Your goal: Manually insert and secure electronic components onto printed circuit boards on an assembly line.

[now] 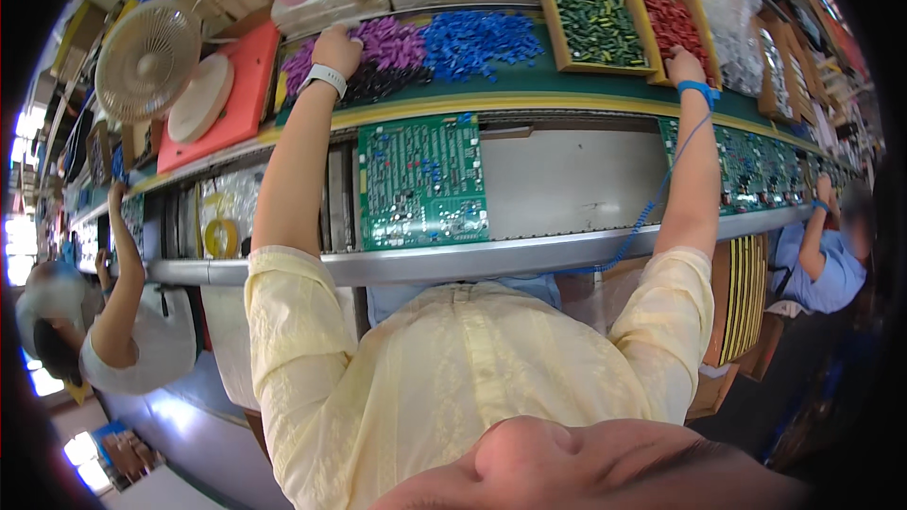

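Observation:
My left hand (337,50), with a pale watch band on its wrist, reaches into a pile of small purple components (393,43) on the far side of the bench. Its fingers look curled together, and anything between them is hidden. My right hand (685,67) is at the near edge of a yellow box of small red components (669,17). Those fingers are bent in too, with their tips hard to see. A blue band circles the right wrist, trailing a coiled blue cord (642,219). Between my arms, a green circuit board (421,182) lies on the conveyor rails.
Blue components (480,42) and black ones (380,85) lie beside the purple pile. Green components (593,14) fill another box. A fan (148,59) stands left, near a yellow tape roll (221,238). More boards (756,168) line the conveyor rightward. Other people work at both sides.

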Available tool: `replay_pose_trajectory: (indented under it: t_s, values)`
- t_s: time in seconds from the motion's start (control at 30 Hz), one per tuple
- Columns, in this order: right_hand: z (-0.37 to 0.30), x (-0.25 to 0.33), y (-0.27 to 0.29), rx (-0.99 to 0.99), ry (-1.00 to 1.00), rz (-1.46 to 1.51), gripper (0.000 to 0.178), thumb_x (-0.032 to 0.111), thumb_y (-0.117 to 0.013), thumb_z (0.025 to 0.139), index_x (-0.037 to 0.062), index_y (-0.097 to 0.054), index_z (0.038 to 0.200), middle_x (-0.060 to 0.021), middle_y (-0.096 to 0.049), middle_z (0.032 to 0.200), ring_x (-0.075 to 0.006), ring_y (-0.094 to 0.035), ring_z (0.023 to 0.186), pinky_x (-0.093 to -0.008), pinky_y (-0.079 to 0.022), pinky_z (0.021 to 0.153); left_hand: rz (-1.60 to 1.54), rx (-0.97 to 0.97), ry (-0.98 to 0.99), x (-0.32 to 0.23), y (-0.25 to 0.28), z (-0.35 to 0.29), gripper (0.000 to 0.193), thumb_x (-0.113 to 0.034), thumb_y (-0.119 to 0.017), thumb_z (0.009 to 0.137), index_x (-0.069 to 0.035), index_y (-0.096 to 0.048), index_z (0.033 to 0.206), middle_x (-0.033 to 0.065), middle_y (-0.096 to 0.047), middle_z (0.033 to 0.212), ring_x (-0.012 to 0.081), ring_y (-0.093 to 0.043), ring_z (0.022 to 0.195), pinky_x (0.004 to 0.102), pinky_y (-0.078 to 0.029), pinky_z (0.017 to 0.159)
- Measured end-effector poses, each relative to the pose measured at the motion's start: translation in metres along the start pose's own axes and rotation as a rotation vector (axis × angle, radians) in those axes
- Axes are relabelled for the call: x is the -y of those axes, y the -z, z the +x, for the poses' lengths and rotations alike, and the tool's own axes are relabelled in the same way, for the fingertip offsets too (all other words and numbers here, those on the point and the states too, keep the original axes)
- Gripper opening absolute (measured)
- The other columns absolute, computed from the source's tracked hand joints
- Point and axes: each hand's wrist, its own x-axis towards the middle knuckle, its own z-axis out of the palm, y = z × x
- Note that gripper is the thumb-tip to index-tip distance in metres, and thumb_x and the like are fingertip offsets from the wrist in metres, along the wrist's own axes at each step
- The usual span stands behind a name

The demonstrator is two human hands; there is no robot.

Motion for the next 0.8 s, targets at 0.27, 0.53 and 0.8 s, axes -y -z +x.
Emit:
replay_pose_trajectory:
  t_s: [0.27,0.53,0.8]
  values:
    - [0.000,-0.007,-0.008,-0.103,-0.058,0.111,0.038,0.025,-0.054,0.082,0.0077,-0.056,0.115,-0.0185,-0.058,0.112,-0.0335,-0.054,0.106,-0.0423,-0.043,0.089,-0.617,0.401,-0.338,-0.002,0.087,-0.180,0.012,-0.007,-0.060,0.078,-0.002,-0.062,0.089,0.0098,-0.063,0.085,0.0185,-0.061,0.081,0.0300,-0.048,0.074]
    - [-0.015,0.005,0.003,-0.356,-0.219,0.460,0.036,0.033,-0.056,0.082,0.0098,-0.061,0.108,-0.0153,-0.062,0.106,-0.0325,-0.057,0.101,-0.0431,-0.043,0.086,-0.339,0.438,-0.545,0.020,0.081,-0.255,0.014,-0.005,-0.062,0.072,-0.008,-0.061,0.086,0.0088,-0.062,0.081,0.0295,-0.058,0.081,0.0380,-0.042,0.089]
    - [-0.086,0.063,0.044,-0.261,0.078,1.326,0.019,0.007,-0.058,0.081,0.0006,-0.061,0.099,-0.0108,-0.061,0.095,-0.0177,-0.061,0.080,-0.0296,-0.049,0.072,-0.364,0.312,-0.655,0.027,0.068,-0.255,0.011,-0.008,-0.061,0.069,-0.009,-0.063,0.080,0.0091,-0.060,0.071,0.0276,-0.057,0.073,0.0377,-0.046,0.073]
